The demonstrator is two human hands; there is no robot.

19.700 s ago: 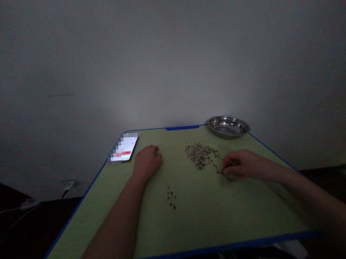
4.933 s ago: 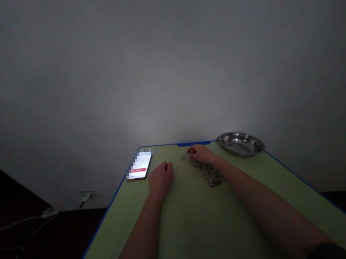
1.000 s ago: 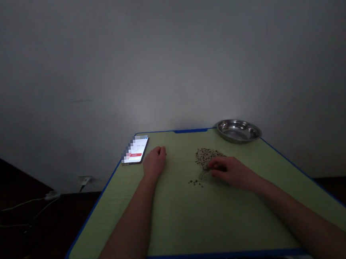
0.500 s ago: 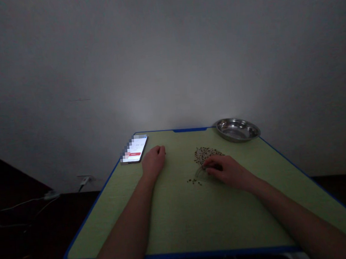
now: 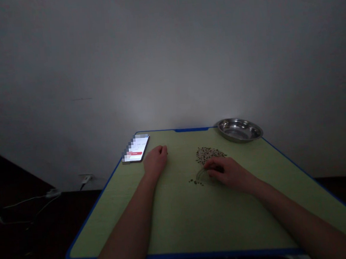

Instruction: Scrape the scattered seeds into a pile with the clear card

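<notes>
The left hand (image 5: pixel 156 161) rests on the table (image 5: pixel 183 220) with its fingers curled in toward the palm, a loosely clenched state; whether anything lies inside the curl cannot be told from this angle; a small dark speck shows at its fingertips, too small to identify. The right hand (image 5: pixel 232 173) grasps the clear piece (image 5: pixel 199 175) between thumb and fingers; the clear piece extends from the fingertips toward the left hand, its curved rim faintly visible against the surface and its remainder largely hidden or too faint to trace. The pile (image 5: pixel 207 153), composed of pale and dark grains, lies just beyond the fingers of the right hand and to the right of the left hand, its near side partly covered by those fingers; a small group of loose grains (image 5: pixel 195 182), dark in colour, lies between the hands, nearer the wearer than the pile and just beside the rim of the clear piece. The phone (image 5: pixel 141 148) lies beyond and to the left of the left hand, near it, screen up and lit; the bowl (image 5: pixel 240 130), of shiny metal, stands well beyond the right hand at the far right corner; the wall (image 5: pixel 167 58) rises beyond both hands.
</notes>
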